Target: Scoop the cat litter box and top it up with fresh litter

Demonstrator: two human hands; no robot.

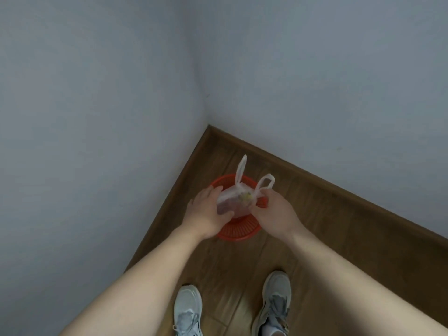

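Observation:
A thin white plastic bag [236, 201] with two upright loop handles sits in a red slotted waste basket [240, 232] on the floor in the room's corner. Something yellowish shows through the bag near its top. My left hand [207, 212] grips the bag's left side, thumb below and fingers over the top. My right hand [274, 212] pinches the bag at the base of its right handle. No litter box or scoop is in view.
Two pale grey walls meet just behind the basket, with a brown skirting board [315, 175] along the wooden floor [327, 238]. My two feet in light grey sneakers [188, 311] stand on the floor close in front of the basket.

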